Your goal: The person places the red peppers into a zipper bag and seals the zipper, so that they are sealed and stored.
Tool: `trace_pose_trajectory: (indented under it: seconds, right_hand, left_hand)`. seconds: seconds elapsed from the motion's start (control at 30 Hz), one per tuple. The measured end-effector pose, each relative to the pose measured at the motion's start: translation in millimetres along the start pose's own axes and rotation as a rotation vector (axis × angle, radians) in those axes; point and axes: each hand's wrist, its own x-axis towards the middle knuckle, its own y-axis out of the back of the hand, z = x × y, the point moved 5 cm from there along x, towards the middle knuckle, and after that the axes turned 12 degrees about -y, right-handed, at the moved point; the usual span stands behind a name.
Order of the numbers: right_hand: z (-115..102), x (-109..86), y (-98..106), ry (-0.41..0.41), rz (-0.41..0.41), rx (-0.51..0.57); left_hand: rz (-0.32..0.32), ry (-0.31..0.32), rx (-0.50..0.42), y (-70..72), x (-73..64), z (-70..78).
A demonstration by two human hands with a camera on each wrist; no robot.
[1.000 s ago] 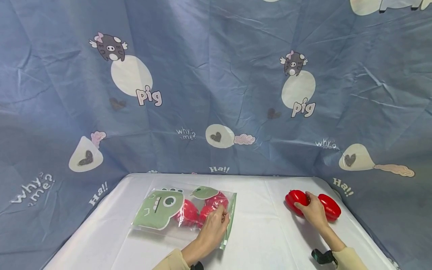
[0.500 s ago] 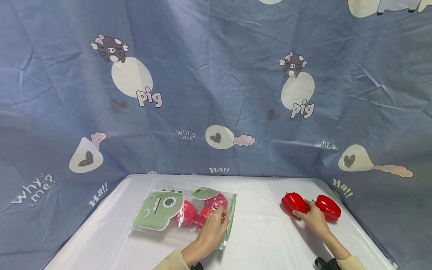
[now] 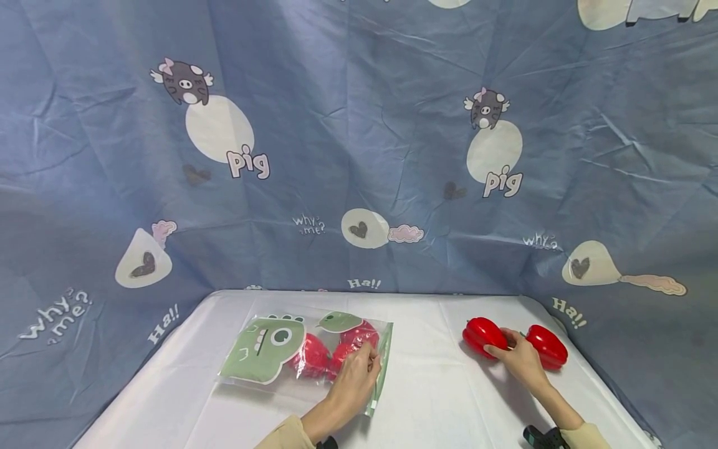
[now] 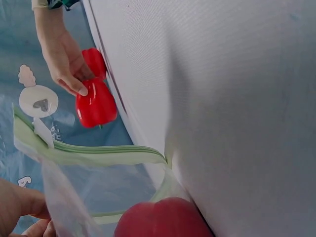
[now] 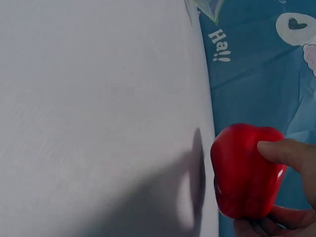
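On the left part of a white-draped table (image 3: 426, 386) lies a clear plastic zip bag (image 3: 260, 349), printed with a green one-eyed monster, its green-edged mouth (image 4: 108, 154) facing right. Inside the bag are red bell peppers (image 3: 311, 355), seen through the film; their exact number is hard to tell. At the bag's mouth, the left hand (image 3: 353, 374) pinches the plastic, fingers curled; the left wrist view shows the mouth parted, with one red pepper just within. Well to the right of the bag, a glossy red bell pepper (image 3: 481, 333) is gripped by the right hand (image 3: 523, 358), thumb on one side and fingers on the other; whether it touches the table cannot be told. Just right of that hand, farthest from the bag, rests another red bell pepper (image 3: 546, 347). Behind the bag and table hangs a blue curtain (image 3: 415, 125) printed with cartoon pigs, hearts and words such as "pig" and "Ha!!".
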Motion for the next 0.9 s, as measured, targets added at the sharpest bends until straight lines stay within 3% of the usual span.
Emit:
trace_pose_trajectory:
  seconds: [0.6, 0.9]
  right_hand:
    - [-26.6, -12.5, -5.7, 0.054, -0.067, 0.108]
    - [-45.8, -24.4, -26.1, 0.123, -0.107, 0.178]
  left_hand:
    - [0.001, 0.006, 0.0, 0.5, -0.3, 1.0]
    - [0.007, 0.007, 0.0, 0.9, 0.0, 1.1]
